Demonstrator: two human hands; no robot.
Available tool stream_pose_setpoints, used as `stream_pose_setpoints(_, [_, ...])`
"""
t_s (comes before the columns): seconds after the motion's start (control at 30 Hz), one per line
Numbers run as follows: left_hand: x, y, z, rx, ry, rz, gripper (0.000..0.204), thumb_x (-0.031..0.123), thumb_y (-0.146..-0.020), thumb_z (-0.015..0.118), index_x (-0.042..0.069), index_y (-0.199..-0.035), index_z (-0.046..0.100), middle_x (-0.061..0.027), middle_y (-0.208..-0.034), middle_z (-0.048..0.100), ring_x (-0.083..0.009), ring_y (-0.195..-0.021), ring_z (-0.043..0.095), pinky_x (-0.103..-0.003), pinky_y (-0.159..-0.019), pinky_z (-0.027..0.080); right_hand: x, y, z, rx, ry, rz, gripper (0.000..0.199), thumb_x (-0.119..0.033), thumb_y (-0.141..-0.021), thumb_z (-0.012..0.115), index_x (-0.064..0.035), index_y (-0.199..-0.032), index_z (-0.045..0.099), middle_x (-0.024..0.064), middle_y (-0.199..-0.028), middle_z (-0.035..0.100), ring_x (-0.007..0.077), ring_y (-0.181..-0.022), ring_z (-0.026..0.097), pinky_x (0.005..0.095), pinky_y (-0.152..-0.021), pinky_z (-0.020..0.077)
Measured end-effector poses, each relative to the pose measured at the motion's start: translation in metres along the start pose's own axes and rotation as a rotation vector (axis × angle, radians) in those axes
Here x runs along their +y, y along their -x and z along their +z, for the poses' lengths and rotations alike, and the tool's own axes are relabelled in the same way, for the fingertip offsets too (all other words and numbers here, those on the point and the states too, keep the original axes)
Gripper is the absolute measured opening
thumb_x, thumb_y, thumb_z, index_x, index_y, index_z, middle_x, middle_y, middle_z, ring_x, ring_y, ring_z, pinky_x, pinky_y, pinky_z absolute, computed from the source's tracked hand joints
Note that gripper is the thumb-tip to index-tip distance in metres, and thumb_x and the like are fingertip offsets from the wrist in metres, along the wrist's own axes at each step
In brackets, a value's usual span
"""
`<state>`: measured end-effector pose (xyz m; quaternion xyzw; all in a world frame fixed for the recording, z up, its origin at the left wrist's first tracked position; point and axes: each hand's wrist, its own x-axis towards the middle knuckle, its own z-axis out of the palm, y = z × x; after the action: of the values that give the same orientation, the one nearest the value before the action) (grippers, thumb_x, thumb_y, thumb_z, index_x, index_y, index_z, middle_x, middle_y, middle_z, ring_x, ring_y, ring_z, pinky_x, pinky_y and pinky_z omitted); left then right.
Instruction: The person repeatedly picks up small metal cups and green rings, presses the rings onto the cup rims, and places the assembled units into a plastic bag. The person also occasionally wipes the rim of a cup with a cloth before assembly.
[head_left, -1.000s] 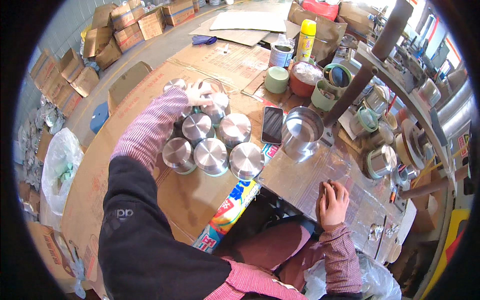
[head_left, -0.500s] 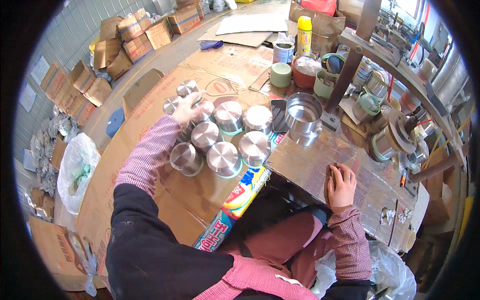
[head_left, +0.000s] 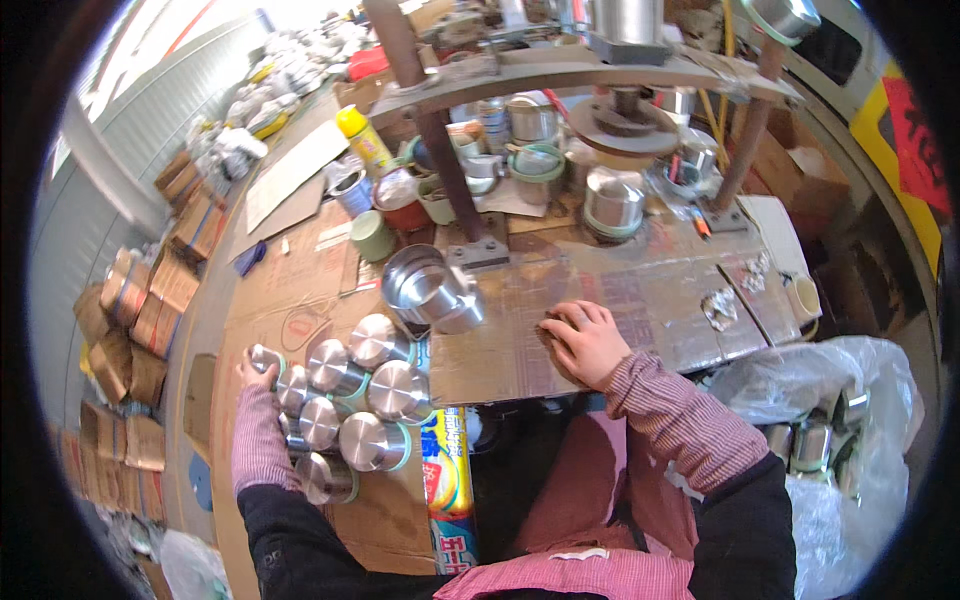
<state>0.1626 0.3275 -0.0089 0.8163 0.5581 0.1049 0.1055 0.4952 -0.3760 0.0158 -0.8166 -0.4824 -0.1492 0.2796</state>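
On the brown cardboard at the left, my left hand (head_left: 257,374) is closed around a small shiny metal cup (head_left: 268,358), at the far left corner of a cluster. Several similar metal cups (head_left: 374,442) stand beside it, flat round ends up, with pale green rims low down. My right hand (head_left: 590,345) lies on the covered bench top (head_left: 500,350), fingers loosely bent, with no held thing visible. Between the hands, a wider open metal cylinder (head_left: 425,285) stands near the bench's left edge.
A press frame with a dark post (head_left: 447,170) and round plate (head_left: 622,125) rises over the bench. One metal cup (head_left: 613,205) stands under the plate. Behind are tubs, a yellow spray can (head_left: 364,138) and a green pot (head_left: 372,236). A plastic bag (head_left: 870,400) at right holds metal cups.
The view has swung to the right, bringing the press and the bag of cups into sight. My left hand now grips the cup at the cluster's far corner. My right hand stays on the bench.
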Motion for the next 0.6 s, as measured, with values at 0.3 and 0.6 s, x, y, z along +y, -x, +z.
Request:
stream_pose_setpoints(0.3, [0.043,0.015,-0.018,-0.048,0.014,-0.004,0.104,0.036,-0.07,0.089,0.018,-0.154,0.029,-0.0268,-0.147,0.037,-0.0437,-0.135,0.044,-0.054,-0.112,0.042,0.003,0.002,0.007,0.04,0.012,-0.016,0.031,-0.023,-0.092,0.066,-0.0153,-0.121,0.067,0.0085,-0.125,0.061,0.0308,-0.123,0.054,0.0478,-0.108,0.0402])
stream_pose_setpoints(0.6, [0.051,0.083,-0.029,0.118,0.27,0.269,0.088,0.018,-0.073,0.09,0.017,-0.147,0.042,-0.0219,-0.14,0.045,-0.0391,-0.132,0.048,-0.05,-0.11,0.044,0.004,0.005,0.013,0.053,-0.014,-0.005,0.03,-0.022,-0.092,0.064,-0.0146,-0.12,0.066,0.008,-0.124,0.061,0.0297,-0.122,0.054,0.0473,-0.108,0.0399])
